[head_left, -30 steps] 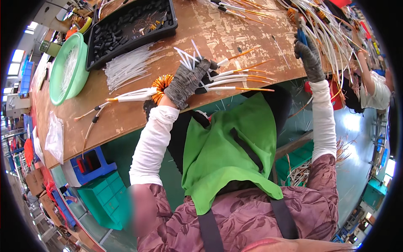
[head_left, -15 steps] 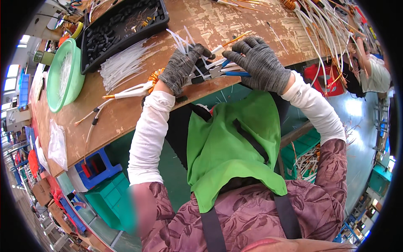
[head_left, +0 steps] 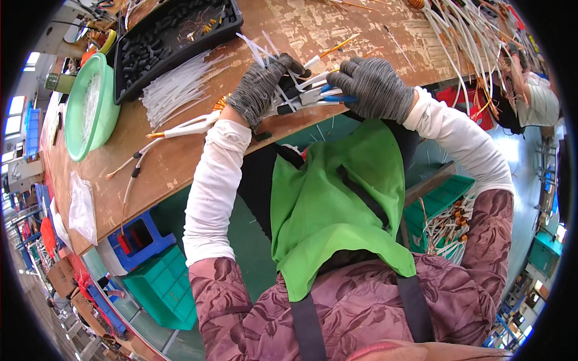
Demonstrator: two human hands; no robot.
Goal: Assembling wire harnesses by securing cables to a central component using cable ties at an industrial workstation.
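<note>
Both hands wear grey knitted gloves. My left hand [head_left: 260, 91] is closed around a wire bundle with white sleeving [head_left: 191, 127] and black sections, at the table's near edge. Several white zip ties [head_left: 260, 53] stick up beside its fingers. My right hand [head_left: 378, 89] grips blue-handled cutting pliers [head_left: 338, 98], whose metal head points left against the bundle near a zip tie. The gloves partly hide the pliers' handles, and I cannot make out whether the jaws touch the tie. An orange-tipped wire end [head_left: 338, 47] extends past the hands at the far side.
Loose zip ties [head_left: 174, 90] lie left of my hands, beside a black tray [head_left: 174, 65] of black sleeves and a green basin [head_left: 111, 114]. White wires [head_left: 448, 48] hang over the table's right side. Another person [head_left: 533, 102] works at far right.
My right hand's fingers have closed in on the pliers' handles, and its elbow has swung outward. The pliers' head sits slightly farther left along the bundle. My left hand keeps its hold.
</note>
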